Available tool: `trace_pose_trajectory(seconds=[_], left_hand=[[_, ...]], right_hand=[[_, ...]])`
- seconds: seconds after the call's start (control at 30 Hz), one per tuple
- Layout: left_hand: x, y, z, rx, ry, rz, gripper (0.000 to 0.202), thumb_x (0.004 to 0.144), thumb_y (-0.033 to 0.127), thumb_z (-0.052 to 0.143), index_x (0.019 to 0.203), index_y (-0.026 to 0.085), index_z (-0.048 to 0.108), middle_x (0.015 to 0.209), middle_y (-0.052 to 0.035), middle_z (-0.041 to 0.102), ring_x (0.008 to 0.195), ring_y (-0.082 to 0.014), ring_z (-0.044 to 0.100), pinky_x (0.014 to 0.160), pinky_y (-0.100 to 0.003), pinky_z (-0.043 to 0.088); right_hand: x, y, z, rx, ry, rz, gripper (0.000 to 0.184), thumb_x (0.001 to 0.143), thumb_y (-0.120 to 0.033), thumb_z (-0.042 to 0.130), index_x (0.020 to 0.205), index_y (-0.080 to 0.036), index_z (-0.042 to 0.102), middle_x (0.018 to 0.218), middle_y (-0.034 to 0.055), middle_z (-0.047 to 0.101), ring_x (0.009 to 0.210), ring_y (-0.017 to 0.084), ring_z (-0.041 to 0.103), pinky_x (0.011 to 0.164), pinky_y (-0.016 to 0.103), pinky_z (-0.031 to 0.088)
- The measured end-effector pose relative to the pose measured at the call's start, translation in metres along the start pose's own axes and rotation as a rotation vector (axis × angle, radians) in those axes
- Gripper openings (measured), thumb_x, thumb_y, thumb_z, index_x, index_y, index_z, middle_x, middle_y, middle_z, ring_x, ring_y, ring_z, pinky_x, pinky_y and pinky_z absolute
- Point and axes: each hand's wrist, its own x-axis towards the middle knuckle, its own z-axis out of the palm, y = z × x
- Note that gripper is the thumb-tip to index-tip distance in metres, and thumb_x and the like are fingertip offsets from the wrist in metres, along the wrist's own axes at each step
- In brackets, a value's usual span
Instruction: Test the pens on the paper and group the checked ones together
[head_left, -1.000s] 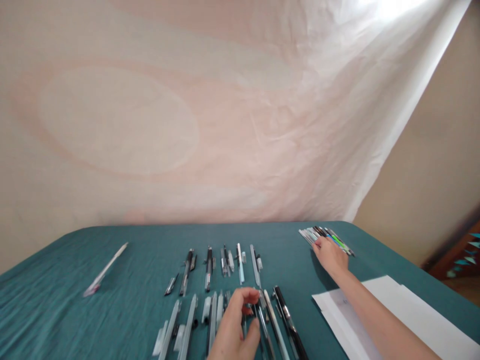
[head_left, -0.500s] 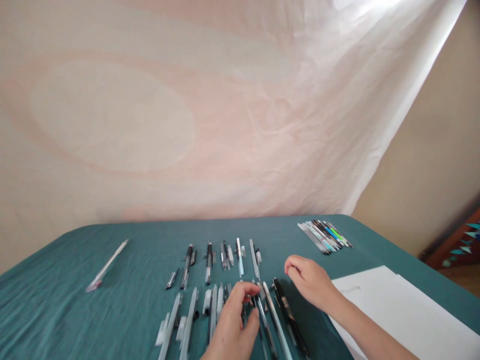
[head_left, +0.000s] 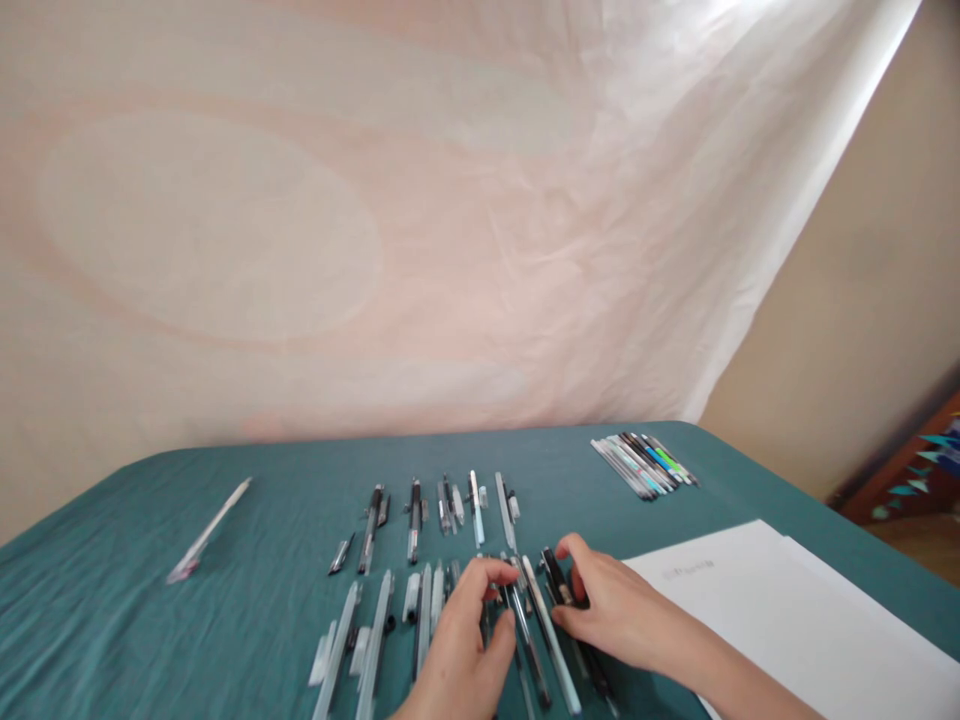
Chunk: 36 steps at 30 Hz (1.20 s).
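Note:
My left hand [head_left: 461, 650] rests over the near row of pens [head_left: 390, 630] on the teal tablecloth, its fingertips pinched on a dark pen [head_left: 517, 625] in the middle of the row. Beside it, my right hand [head_left: 611, 610] curls its fingers and thumb round a black pen [head_left: 555, 578] at the row's right end. A second row of shorter pens and caps [head_left: 442, 510] lies just beyond both hands.
A bundle of coloured pens [head_left: 645, 463] lies at the table's far right corner. A single white pen [head_left: 208, 530] lies alone on the left. White paper sheets [head_left: 787, 620] cover the near right. A pale cloth backdrop hangs behind the table [head_left: 150, 620].
My right hand left the far-right bundle of pens, came back toward me and leftward, and closed on the black pen. My left hand stayed on the near row.

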Motion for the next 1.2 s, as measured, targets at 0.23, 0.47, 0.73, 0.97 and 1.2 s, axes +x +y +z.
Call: trace_pose_trajectory(seconds=[0.23,0.47,0.73,0.97,1.2], left_hand=[[0.000,0.009,0.002,-0.018,0.027,-0.045,0.026,0.073,0.009,0.044,0.094,0.020,0.055,0.095,-0.0045,0.059,0.092,-0.0196,0.054,0.084,-0.030,0.038],[0.000,0.014,0.001,-0.022,0.016,-0.049,0.024,0.074,0.011,0.045,0.092,0.020,0.057,0.094,-0.0043,0.060,0.092,-0.0198,0.054,0.082,-0.029,0.038],[0.014,0.029,0.001,-0.030,-0.141,-0.116,0.025,0.073,0.013,0.048,0.092,0.020,0.063,0.096,-0.0047,0.064,0.093,-0.0204,0.055,0.082,-0.029,0.039],[0.034,0.033,0.023,-0.329,-0.104,-0.436,0.037,0.071,0.027,0.057,0.106,0.016,0.057,0.105,-0.0092,0.061,0.077,-0.0173,0.058,0.066,-0.026,0.043],[0.041,0.022,0.031,-0.562,-0.093,-0.437,0.029,0.070,0.034,0.061,0.091,0.014,0.059,0.083,-0.0035,0.058,0.066,-0.0119,0.051,0.056,-0.021,0.036]], right_hand=[[0.002,0.007,0.002,-0.043,-0.009,0.026,0.030,0.067,-0.019,0.052,0.097,-0.021,0.044,0.073,0.0010,0.057,0.063,0.016,0.055,0.052,0.022,0.028],[0.007,0.014,0.005,-0.086,0.022,0.052,0.038,0.062,-0.012,0.050,0.099,-0.020,0.044,0.075,0.0034,0.059,0.065,0.018,0.058,0.052,0.022,0.028],[0.008,0.013,0.001,-0.111,0.068,0.084,0.040,0.060,-0.009,0.052,0.099,-0.018,0.047,0.079,0.0052,0.061,0.069,0.019,0.058,0.053,0.022,0.028],[0.019,0.030,-0.010,0.277,0.000,-0.089,0.026,0.064,-0.011,0.051,0.089,-0.017,0.050,0.059,-0.0057,0.050,0.053,0.010,0.047,0.047,0.018,0.030],[0.007,0.002,-0.021,0.735,-0.120,-0.225,0.022,0.072,-0.014,0.052,0.094,-0.017,0.045,0.062,-0.0059,0.050,0.051,0.006,0.043,0.045,0.015,0.031]])
